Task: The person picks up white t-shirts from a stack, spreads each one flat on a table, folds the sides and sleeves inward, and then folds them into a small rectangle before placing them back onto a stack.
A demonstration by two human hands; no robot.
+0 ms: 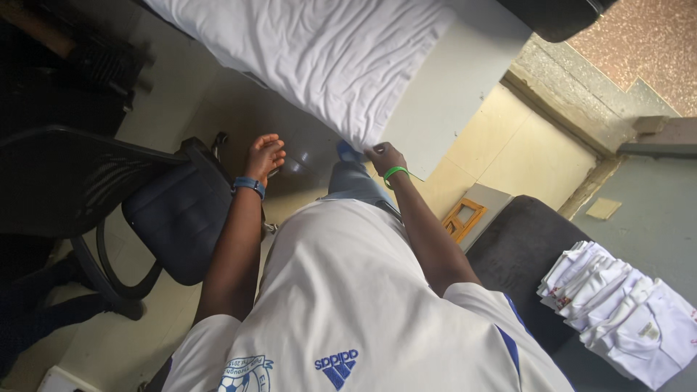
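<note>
Where the white cloth (327, 58) droops off the pale grey table (457, 80) in the head view, its lowest corner is pinched between the fingers of the right hand (385, 156), which wears a green band (396, 173) at the wrist. The cloth spreads up and away from that corner across the tabletop, its right edge running diagonally and leaving a bare strip of table beside it. The left hand (265, 154) hangs apart from the cloth, to the left of its corner, fingers loosely curled and holding nothing, a blue wristband (249, 184) below it. Between the two hands, under the cloth's edge, there is open floor in shadow. Left of the cloth stands a dark office chair (174, 218), its seat close against the left forearm, narrowing the room on that side. Right of the cloth, past pale floor tiles, sits a dark cushioned seat (519, 254), and beyond it a stack of folded white garments (624, 308) fanned out, well apart from the cloth. A small orange frame (463, 218) lies on the floor between the cloth and that seat.
</note>
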